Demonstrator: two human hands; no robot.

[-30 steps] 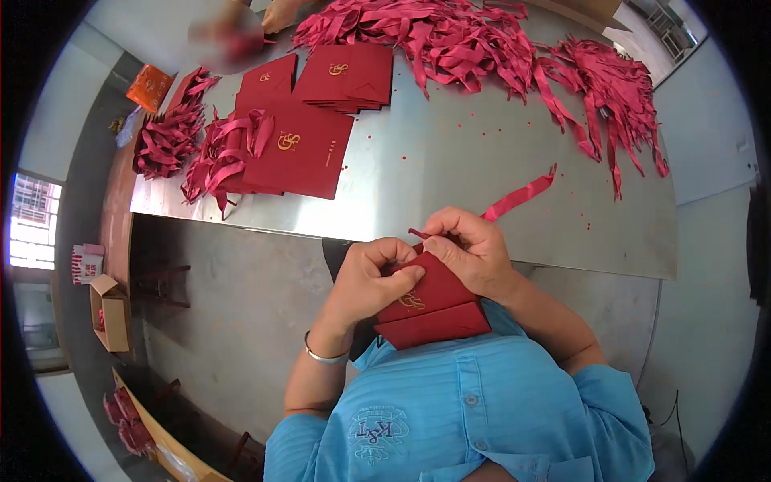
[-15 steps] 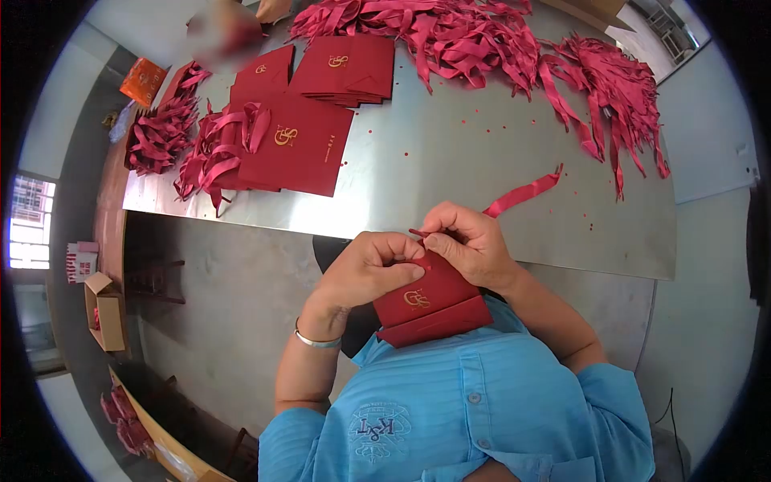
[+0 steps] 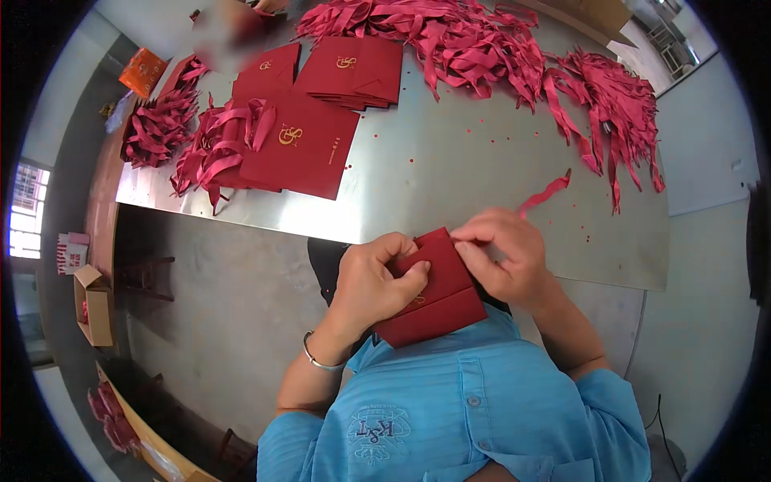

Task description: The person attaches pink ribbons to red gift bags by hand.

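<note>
A small red paper bag (image 3: 440, 277) with gold lettering, partly covered by my fingers, is held tilted in front of my shirt. My left hand (image 3: 377, 277) is closed on its left side, thumb lying across the front. At the bag's upper right edge, my right hand (image 3: 506, 253) has thumb and forefinger drawn together. A pink-red ribbon (image 3: 546, 194) runs from behind that hand onto the metal table; its part at my fingertips is hidden.
Flat red bags (image 3: 301, 145) lie stacked on the metal table (image 3: 450, 189), with ribbon bundles (image 3: 221, 149) beside them. Larger ribbon heaps (image 3: 474, 52) cover the far side. An open cardboard box (image 3: 96, 309) stands at the left. A person's hand (image 3: 269, 6) shows at the top.
My right hand has moved right, to the bag's edge, from close beside my left hand. The bag has turned, and the dark ribbon tip between my hands is out of sight.
</note>
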